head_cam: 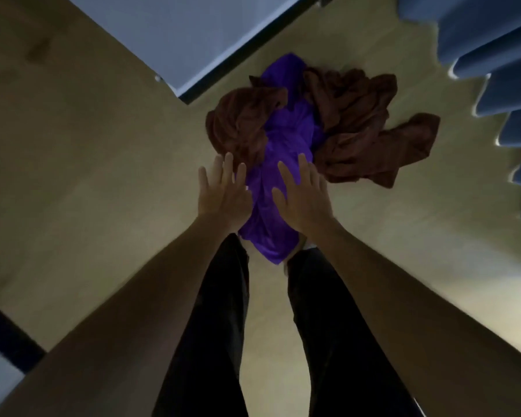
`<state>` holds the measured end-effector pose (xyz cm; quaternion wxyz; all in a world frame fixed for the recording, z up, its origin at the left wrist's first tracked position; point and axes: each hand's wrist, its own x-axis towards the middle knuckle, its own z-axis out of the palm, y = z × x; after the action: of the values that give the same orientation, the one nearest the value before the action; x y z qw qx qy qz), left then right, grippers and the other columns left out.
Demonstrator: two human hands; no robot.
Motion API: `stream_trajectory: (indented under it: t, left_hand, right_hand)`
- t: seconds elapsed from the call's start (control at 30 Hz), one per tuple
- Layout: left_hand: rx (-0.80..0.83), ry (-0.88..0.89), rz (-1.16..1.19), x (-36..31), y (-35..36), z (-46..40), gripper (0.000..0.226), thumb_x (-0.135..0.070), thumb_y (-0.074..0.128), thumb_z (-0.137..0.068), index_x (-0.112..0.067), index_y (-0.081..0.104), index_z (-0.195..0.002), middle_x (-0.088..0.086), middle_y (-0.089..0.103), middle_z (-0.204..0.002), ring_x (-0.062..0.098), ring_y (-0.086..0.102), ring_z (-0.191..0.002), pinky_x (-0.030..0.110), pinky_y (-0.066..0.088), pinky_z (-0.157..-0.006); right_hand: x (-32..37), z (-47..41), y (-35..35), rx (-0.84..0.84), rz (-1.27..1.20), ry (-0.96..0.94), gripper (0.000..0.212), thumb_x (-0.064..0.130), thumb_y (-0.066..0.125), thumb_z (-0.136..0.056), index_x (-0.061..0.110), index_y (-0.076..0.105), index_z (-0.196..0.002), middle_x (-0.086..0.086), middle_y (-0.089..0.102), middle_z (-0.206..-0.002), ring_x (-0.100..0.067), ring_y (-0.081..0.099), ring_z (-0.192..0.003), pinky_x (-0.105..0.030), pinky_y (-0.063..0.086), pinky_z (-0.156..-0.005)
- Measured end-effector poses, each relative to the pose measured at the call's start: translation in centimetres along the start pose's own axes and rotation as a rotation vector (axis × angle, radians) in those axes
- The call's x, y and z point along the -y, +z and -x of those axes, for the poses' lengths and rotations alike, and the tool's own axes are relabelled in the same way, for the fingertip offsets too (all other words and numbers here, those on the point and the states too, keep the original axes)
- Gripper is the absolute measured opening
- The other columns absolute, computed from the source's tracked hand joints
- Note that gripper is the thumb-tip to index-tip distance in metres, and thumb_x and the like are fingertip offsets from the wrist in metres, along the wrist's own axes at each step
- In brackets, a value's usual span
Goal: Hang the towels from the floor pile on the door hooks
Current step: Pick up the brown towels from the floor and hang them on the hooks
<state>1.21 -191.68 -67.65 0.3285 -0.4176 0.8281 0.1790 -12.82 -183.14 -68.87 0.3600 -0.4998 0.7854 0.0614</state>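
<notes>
Reaching down w/ both hands toward the floor pile; nothing held yet. Left hand point(223, 191) has fingers straight and spread, over the near left edge of the purple towel point(278, 164); right hand point(303, 198) is likewise flat and spread, over the purple cloth. Can't tell whether either actually touches the fabric or hovers just above.

Pile sits on the tan floor point(88, 176), just ahead of my feet, beside the corner of a pale door or panel point(181, 37). No hooks in view.

Materials: purple towel looks thin, smooth, slight sheen, running as a long crumpled strip down the middle toward me. Two brown towels, left brown towel point(244, 124) and right brown towel point(370, 130), matte, bunched in soft folds either side, overlapping the purple at the far end.

Handling est.: light, limp, no stiffness; will drape and trail. Purple may slip a bit, so pinch a gathered fold near the close end rather than a flat face. Risk: browns drag along where they overlap.
</notes>
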Motion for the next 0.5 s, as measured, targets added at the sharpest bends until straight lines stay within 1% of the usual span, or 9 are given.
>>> stream_trajectory:
  t: [0.07, 0.2, 0.3, 0.37, 0.4, 0.43, 0.5]
  left_hand:
    - [0.003, 0.001, 0.018, 0.6, 2.7, -3.4, 0.058, -0.037, 0.024, -0.099, -0.018, 0.008, -0.151, 0.009, -0.002, -0.160, 0.027, -0.003, -0.147, 0.052, 0.006, -0.118]
    - [-0.008, 0.062, 0.059, 2.1, 7.8, -8.6, 0.057, -0.035, 0.031, -0.097, -0.016, 0.016, -0.149, 0.011, 0.005, -0.159, 0.028, 0.004, -0.147, 0.051, 0.012, -0.116]
    - [-0.039, 0.067, 0.078, 2.8, 11.3, -11.1, 0.057, -0.035, 0.034, -0.096, -0.016, 0.019, -0.147, 0.012, 0.009, -0.158, 0.030, 0.009, -0.146, 0.050, 0.017, -0.115]
    - [-0.036, 0.053, 0.094, 3.2, 13.2, -11.8, 0.056, -0.035, 0.035, -0.095, -0.015, 0.020, -0.146, 0.012, 0.011, -0.157, 0.030, 0.012, -0.144, 0.048, 0.021, -0.113]
    - [-0.030, 0.048, 0.114, 3.5, 13.9, -11.8, 0.056, -0.035, 0.035, -0.095, -0.015, 0.021, -0.145, 0.012, 0.013, -0.156, 0.030, 0.015, -0.143, 0.047, 0.023, -0.112]
    - [-0.022, 0.042, 0.136, 3.8, 14.5, -11.6, 0.055, -0.034, 0.036, -0.094, -0.015, 0.023, -0.144, 0.012, 0.015, -0.155, 0.030, 0.017, -0.142, 0.046, 0.025, -0.111]
    - [0.023, 0.016, 0.180, 4.4, 14.6, -10.8, 0.054, -0.034, 0.039, -0.094, -0.015, 0.025, -0.143, 0.012, 0.016, -0.154, 0.029, 0.019, -0.141, 0.045, 0.027, -0.110]
  right_hand:
    - [-1.0, -4.2, 2.9, 0.075, 0.011, -0.011, 0.062, 0.044, 0.035, -0.098, 0.025, 0.011, -0.151, -0.020, 0.001, -0.158, -0.038, 0.008, -0.145, -0.052, 0.017, -0.115]
    - [-0.9, -12.8, 7.7, 0.220, -0.008, 0.014, 0.066, 0.034, 0.044, -0.095, 0.032, 0.008, -0.150, -0.024, 0.003, -0.156, -0.042, 0.013, -0.141, -0.053, 0.023, -0.110]
    - [0.9, -18.9, 10.1, 0.174, 0.008, -0.016, 0.072, 0.031, 0.049, -0.092, 0.036, 0.005, -0.150, -0.028, 0.005, -0.154, -0.044, 0.018, -0.138, -0.053, 0.026, -0.108]
    - [1.8, -22.5, 11.0, 0.149, 0.104, 0.007, 0.073, 0.030, 0.049, -0.092, 0.035, 0.004, -0.150, -0.029, 0.009, -0.153, -0.044, 0.020, -0.137, -0.052, 0.027, -0.108]
    - [2.0, -23.9, 11.3, 0.153, 0.150, 0.033, 0.071, 0.029, 0.048, -0.093, 0.031, 0.007, -0.150, -0.027, 0.015, -0.152, -0.043, 0.022, -0.137, -0.052, 0.027, -0.107]
    - [2.1, -24.8, 11.4, 0.152, 0.184, 0.056, 0.065, 0.027, 0.047, -0.093, 0.024, 0.015, -0.149, -0.024, 0.023, -0.150, -0.041, 0.026, -0.135, -0.051, 0.029, -0.107]
    - [2.1, -24.5, 11.0, 0.095, 0.216, 0.046, 0.047, 0.018, 0.048, -0.092, 0.010, 0.040, -0.138, -0.020, 0.043, -0.139, -0.036, 0.038, -0.129, -0.046, 0.036, -0.102]
